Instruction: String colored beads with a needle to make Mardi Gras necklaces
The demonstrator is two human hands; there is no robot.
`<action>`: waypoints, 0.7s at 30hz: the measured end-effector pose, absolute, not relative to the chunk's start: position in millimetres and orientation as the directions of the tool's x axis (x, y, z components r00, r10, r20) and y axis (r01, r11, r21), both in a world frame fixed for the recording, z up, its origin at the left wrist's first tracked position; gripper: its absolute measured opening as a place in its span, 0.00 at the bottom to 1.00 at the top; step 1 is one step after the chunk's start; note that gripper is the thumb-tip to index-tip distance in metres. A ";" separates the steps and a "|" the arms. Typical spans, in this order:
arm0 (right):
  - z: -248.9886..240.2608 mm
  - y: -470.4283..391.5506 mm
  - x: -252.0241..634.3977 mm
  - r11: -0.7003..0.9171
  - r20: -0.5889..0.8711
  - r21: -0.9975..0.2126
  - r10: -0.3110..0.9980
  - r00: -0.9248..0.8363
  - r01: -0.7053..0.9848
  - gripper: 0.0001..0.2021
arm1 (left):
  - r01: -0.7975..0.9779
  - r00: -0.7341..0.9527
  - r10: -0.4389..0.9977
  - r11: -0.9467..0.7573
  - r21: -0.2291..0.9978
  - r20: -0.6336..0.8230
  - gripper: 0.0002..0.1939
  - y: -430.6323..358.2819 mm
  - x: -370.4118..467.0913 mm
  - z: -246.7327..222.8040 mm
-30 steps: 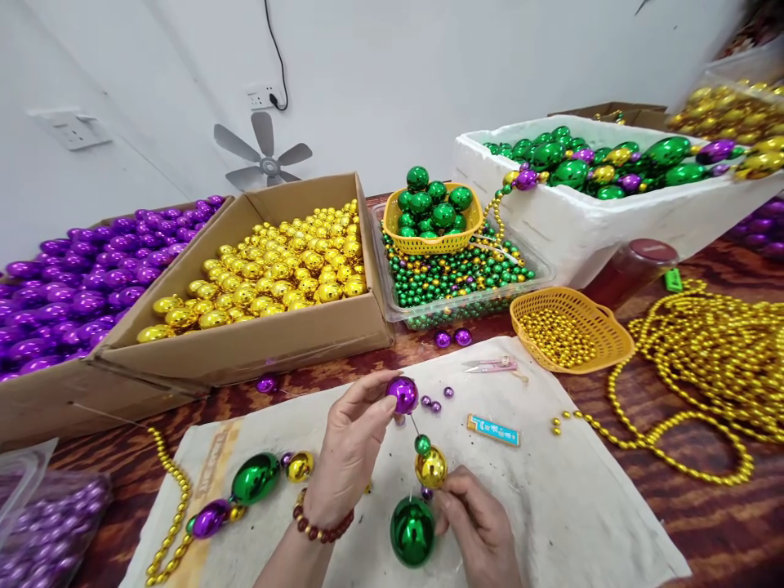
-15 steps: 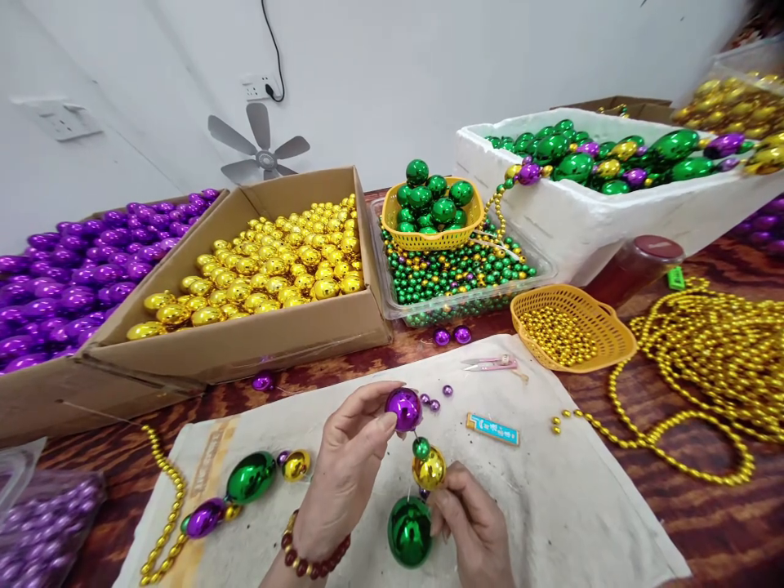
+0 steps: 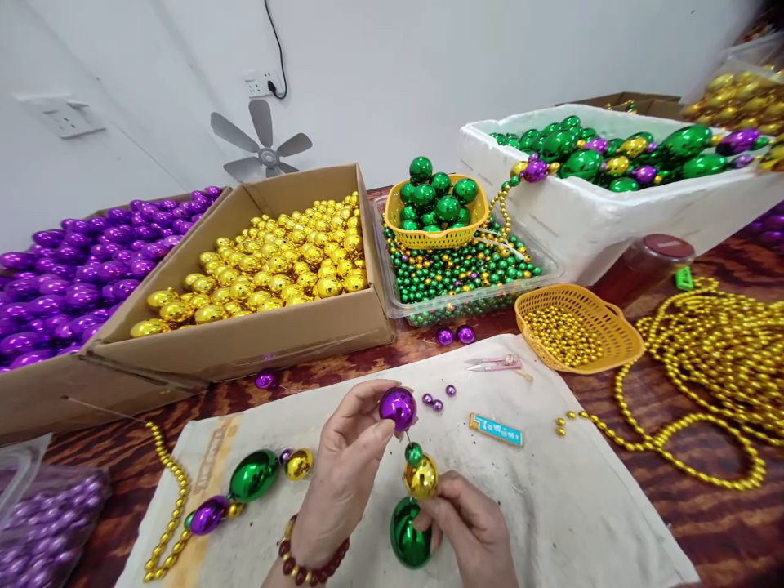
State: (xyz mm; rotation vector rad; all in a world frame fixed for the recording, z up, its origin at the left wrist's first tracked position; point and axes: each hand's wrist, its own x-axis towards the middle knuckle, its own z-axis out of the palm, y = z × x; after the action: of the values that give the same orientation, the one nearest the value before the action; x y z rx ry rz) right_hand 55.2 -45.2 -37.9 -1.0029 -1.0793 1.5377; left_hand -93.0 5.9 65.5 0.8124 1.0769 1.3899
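Note:
My left hand (image 3: 349, 465) pinches a shiny purple bead (image 3: 398, 408) between thumb and fingers. Below it, on the same thin string, sit a small green bead (image 3: 414, 454) and a gold bead (image 3: 420, 477). The gold bead is pinched by my right hand (image 3: 469, 523). A large green bead (image 3: 409, 535) is just under it, partly behind my right fingers. To the left on the white cloth (image 3: 551, 506) lies a strung section with a green oval bead (image 3: 254, 474), a purple bead (image 3: 208, 515) and a gold bead (image 3: 300, 464), joined to a gold bead chain (image 3: 168, 461).
Cardboard boxes hold purple beads (image 3: 79, 278) and gold beads (image 3: 269, 269). Behind the cloth stand a clear tray (image 3: 453, 306), a yellow basket (image 3: 588, 359) and a white foam box (image 3: 588, 212). Pink snips (image 3: 493, 363), a blue packet (image 3: 497, 429) and a gold chain pile (image 3: 723, 359) lie right.
The purple bead and gold bead have shifted slightly left and down in my hands. My right fingers now overlap the large green bead more. The view has moved a little.

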 end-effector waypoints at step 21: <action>-48.4 -51.8 52.9 -0.046 -0.031 -0.981 0.996 -0.082 -0.188 0.14 | -0.383 -0.190 0.976 0.024 0.924 -0.104 0.16 3.9 -95.7 66.3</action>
State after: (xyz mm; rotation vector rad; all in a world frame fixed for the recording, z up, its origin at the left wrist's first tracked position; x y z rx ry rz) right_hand 52.9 -51.8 -48.4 -1.0559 -1.1036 1.3800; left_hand -95.7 3.9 66.3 0.7650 1.0883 1.4676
